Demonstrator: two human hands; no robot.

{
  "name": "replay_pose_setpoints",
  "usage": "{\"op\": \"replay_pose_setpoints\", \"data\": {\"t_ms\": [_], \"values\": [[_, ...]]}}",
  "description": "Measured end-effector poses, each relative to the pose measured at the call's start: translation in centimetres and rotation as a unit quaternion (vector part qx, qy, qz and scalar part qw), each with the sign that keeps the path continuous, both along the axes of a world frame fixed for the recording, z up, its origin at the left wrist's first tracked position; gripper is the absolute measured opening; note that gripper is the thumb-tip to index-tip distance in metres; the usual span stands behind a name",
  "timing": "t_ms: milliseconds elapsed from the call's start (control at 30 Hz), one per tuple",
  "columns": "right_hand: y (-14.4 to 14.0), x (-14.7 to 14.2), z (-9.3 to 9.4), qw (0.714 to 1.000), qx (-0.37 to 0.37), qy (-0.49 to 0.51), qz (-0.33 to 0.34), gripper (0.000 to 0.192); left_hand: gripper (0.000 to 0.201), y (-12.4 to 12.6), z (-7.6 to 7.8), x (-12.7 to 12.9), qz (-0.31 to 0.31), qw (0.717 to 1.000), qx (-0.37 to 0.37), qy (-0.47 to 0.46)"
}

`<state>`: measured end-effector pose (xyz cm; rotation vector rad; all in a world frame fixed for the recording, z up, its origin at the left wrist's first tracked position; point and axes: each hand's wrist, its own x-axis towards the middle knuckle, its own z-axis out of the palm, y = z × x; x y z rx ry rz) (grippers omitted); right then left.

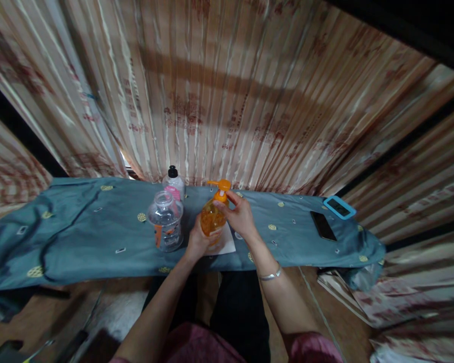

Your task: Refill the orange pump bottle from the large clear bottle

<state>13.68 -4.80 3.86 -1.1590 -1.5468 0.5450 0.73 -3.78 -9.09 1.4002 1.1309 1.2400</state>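
An amber pump bottle with an orange pump head is held above the table, tilted slightly. My left hand wraps round the lower part of its body. At the neck, just under the pump, the fingers of my right hand pinch the orange collar. Beneath the bottle lies a white sheet, partly covered by it and my left hand. To the left stands a clear, wide-bodied plastic bottle with no cap on it. Behind that is a bottle with a black cap and pink label.
A teal patterned cloth covers the narrow table. On its right end lie a black phone and a blue-framed device. A pleated curtain hangs close behind the table.
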Motion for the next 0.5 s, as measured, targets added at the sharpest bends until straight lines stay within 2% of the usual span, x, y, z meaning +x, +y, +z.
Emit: {"op": "replay_pose_setpoints", "data": {"t_ms": [133, 500], "values": [[-0.7, -0.7, 0.3, 0.998, 0.003, -0.005, -0.064, 0.042, 0.075, -0.1, 0.1, 0.2, 0.010, 1.000, -0.003, 0.006], [-0.7, -2.2, 0.0, 0.993, 0.021, 0.018, -0.118, 0.043, 0.075, -0.1, 0.2, 0.0, -0.001, 1.000, 0.003, 0.015]]}}
